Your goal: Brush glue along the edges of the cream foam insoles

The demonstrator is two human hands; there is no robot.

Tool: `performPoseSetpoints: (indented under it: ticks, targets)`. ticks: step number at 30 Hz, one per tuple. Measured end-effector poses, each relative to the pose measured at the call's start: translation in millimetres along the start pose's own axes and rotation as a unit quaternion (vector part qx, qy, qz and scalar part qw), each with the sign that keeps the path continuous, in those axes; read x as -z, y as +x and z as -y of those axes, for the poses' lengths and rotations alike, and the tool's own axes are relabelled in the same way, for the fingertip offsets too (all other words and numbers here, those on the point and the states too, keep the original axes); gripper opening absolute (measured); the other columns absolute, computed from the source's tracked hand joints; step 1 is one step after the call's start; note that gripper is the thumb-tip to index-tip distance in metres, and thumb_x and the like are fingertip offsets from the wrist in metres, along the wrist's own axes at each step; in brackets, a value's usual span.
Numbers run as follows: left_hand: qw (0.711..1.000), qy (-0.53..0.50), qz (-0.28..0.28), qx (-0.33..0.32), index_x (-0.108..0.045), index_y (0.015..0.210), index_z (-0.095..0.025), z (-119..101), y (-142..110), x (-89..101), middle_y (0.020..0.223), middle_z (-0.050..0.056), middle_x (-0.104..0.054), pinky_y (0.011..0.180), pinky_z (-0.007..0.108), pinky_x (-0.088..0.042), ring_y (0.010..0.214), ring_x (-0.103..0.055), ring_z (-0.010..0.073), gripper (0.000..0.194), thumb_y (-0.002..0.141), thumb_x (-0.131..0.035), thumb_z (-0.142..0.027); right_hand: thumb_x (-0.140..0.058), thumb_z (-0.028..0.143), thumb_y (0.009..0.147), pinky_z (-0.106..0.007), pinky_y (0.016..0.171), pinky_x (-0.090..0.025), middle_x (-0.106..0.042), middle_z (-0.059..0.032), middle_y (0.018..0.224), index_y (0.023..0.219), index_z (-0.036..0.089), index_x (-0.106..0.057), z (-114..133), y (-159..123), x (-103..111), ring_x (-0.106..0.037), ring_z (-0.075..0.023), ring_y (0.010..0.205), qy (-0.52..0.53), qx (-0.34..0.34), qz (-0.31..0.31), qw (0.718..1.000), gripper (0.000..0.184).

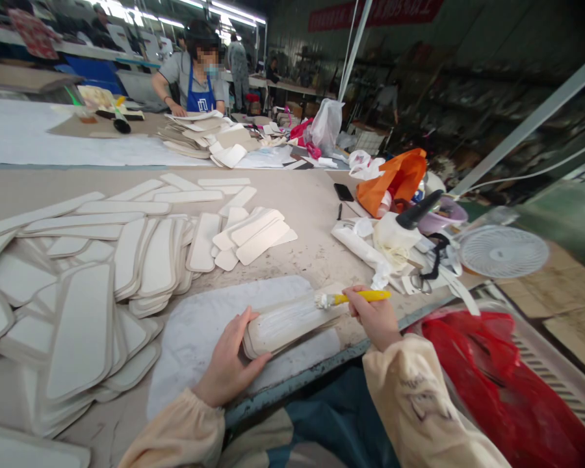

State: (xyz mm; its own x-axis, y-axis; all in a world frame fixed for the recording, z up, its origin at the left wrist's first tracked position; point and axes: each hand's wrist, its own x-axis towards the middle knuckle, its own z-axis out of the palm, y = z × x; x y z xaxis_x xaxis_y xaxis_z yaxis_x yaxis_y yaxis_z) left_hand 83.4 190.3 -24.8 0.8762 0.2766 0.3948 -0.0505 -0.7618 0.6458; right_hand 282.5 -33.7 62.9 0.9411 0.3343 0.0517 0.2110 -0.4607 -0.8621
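My right hand [376, 316] is closed around a yellow-handled brush [355, 298], whose white bristles rest on the far end of a small stack of cream oblong pieces [292, 320]. The top piece looks wet and streaked. My left hand [229, 361] lies on the near end of that stack, fingers stretched along its edge, holding it down. The stack sits on a pale grey mat [199, 338] at the table's front edge.
Many cream oblong pieces [92, 292] are spread in overlapping rows over the left of the table. A white fan [503, 251], scissors [422, 281], an orange bag [394, 177] and a phone [344, 192] lie right. A red bag [487, 377] hangs beside me. Another person [192, 75] works at the far table.
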Motion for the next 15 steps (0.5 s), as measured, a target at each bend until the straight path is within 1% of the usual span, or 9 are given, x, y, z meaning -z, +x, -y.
performPoseSetpoints:
  ticks: [3,5,6,8,9,11,12,13,15]
  targets:
    - [1.0,0.005,0.003,0.002,-0.018,0.145,-0.019,0.2,0.9,-0.1,0.128,0.014,-0.054,0.102,0.046,-0.042,0.118,-0.051,0.0276,0.083,0.078,-0.064,-0.036,-0.052,0.046,0.085,-0.024,0.047,-0.037,-0.052,0.0033,0.049,0.081,0.018,-0.063,-1.8,1.3,23.2,-0.05,-0.0127,0.046,-0.05,0.033,-0.049,0.997,0.03]
    - [1.0,0.008,0.004,0.002,-0.018,0.145,-0.02,0.1,0.9,0.2,0.128,0.014,-0.054,0.101,0.046,-0.043,0.118,-0.052,0.0279,0.083,0.078,-0.064,-0.036,-0.05,0.044,0.087,-0.025,0.054,-0.043,-0.06,0.0002,0.059,0.086,0.018,-0.064,-2.8,-4.6,26.4,-0.057,-0.0145,0.053,-0.106,0.09,-0.078,0.987,0.029]
    - [1.0,0.01,0.004,0.002,-0.018,0.145,-0.02,0.0,0.8,0.3,0.128,0.014,-0.054,0.1,0.046,-0.043,0.117,-0.052,0.0281,0.083,0.078,-0.064,-0.036,-0.05,0.042,0.088,-0.026,0.058,-0.045,-0.065,-0.0019,0.066,0.088,0.019,-0.065,-3.5,-9.5,24.0,-0.06,-0.0158,0.059,-0.142,0.129,-0.074,0.979,0.028]
    - [1.0,0.013,0.002,0.002,-0.019,0.145,-0.02,-0.1,0.6,0.4,0.127,0.014,-0.054,0.099,0.045,-0.044,0.116,-0.053,0.0282,0.083,0.078,-0.064,-0.036,-0.049,0.035,0.089,-0.028,0.067,-0.048,-0.07,-0.0057,0.079,0.091,0.019,-0.066,-3.6,-23.2,12.7,-0.065,-0.0186,0.07,-0.219,0.215,-0.031,0.951,0.024]
    - [1.0,0.015,0.001,0.002,-0.019,0.145,-0.021,-0.1,0.6,0.3,0.127,0.013,-0.054,0.099,0.045,-0.044,0.116,-0.053,0.0281,0.083,0.078,-0.064,-0.036,-0.048,0.031,0.09,-0.029,0.069,-0.048,-0.07,-0.0071,0.082,0.091,0.019,-0.067,-2.2,-31.8,4.6,-0.065,-0.0196,0.073,-0.25,0.255,-0.001,0.934,0.022]
    - [1.0,0.017,-0.002,0.001,-0.018,0.145,-0.021,0.2,0.7,-0.2,0.127,0.013,-0.055,0.099,0.045,-0.045,0.116,-0.053,0.028,0.083,0.078,-0.064,-0.036,-0.047,0.024,0.089,-0.03,0.068,-0.048,-0.07,-0.0086,0.08,0.091,0.019,-0.067,5.7,-51.3,-13.8,-0.065,-0.0202,0.072,-0.282,0.314,0.05,0.905,0.021]
    - [1.0,0.018,-0.003,-0.001,-0.018,0.146,-0.021,0.4,0.8,-0.5,0.127,0.013,-0.055,0.099,0.045,-0.045,0.116,-0.053,0.028,0.083,0.078,-0.064,-0.037,-0.046,0.022,0.089,-0.03,0.066,-0.048,-0.069,-0.0088,0.078,0.091,0.018,-0.067,12.1,-61.3,-23.1,-0.064,-0.02,0.07,-0.275,0.33,0.07,0.901,0.021]
    - [1.0,0.019,-0.003,-0.002,-0.018,0.146,-0.021,0.6,0.9,-0.7,0.127,0.013,-0.055,0.099,0.045,-0.045,0.116,-0.054,0.028,0.084,0.078,-0.064,-0.037,-0.045,0.022,0.089,-0.031,0.066,-0.048,-0.069,-0.0085,0.076,0.091,0.018,-0.066,19.7,-70.6,-32.0,-0.063,-0.0198,0.069,-0.251,0.337,0.092,0.903,0.021]
    - [1.0,0.016,-0.002,-0.004,-0.017,0.146,-0.022,1.1,0.9,-1.0,0.127,0.013,-0.055,0.098,0.046,-0.045,0.116,-0.054,0.0278,0.084,0.078,-0.064,-0.038,-0.045,0.022,0.09,-0.03,0.067,-0.048,-0.068,-0.0072,0.077,0.094,0.018,-0.065,34.9,-84.6,-46.8,-0.063,-0.019,0.071,-0.169,0.326,0.144,0.919,0.021]
